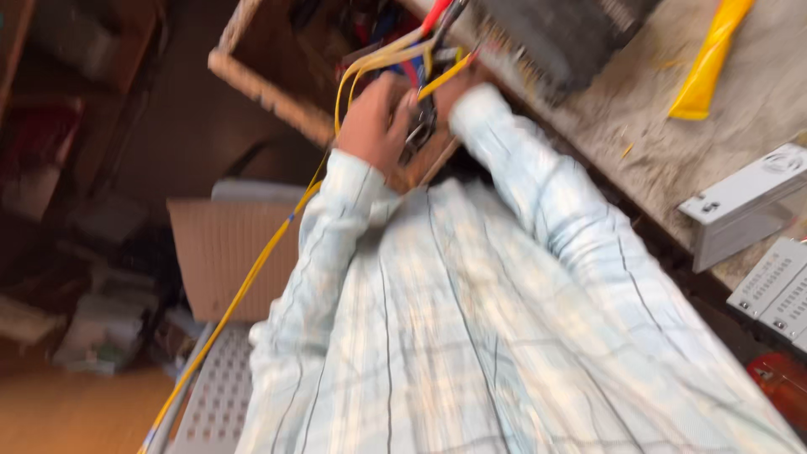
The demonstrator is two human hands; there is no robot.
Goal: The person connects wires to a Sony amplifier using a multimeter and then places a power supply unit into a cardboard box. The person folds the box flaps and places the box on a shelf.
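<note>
The fingers of the left hand (376,120) curl around a bundle of thin yellow insulated wires (382,60) and touch the metal handles of a dark plier-like tool (424,118) that sits between the two hands. The picture is blurred by motion, so whether those fingers pinch the wires or only press against them cannot be told. The right hand (447,91) is mostly hidden behind its pale checked shirt sleeve (538,185); only a strip of it shows just beside the tool, and the state of its fingers cannot be told.

The yellow wires rise from the hands toward a red-handled tool tip (435,13) at the top edge, while one long yellow cable (239,294) runs down and away to the lower left, passing over a flat sheet of brown cardboard (220,252) and a pale grey perforated plastic panel (220,395). Behind the hands stands a woven wicker basket (265,88) with tangled coloured wiring inside.

To the right lies a dusty grey tabletop (647,126). On it rest a dark boxy metal unit (563,38) near the hands, a bright yellow plastic strip (710,63) further off, and two light grey metal boxes with vent holes (744,202) at the right edge.
</note>
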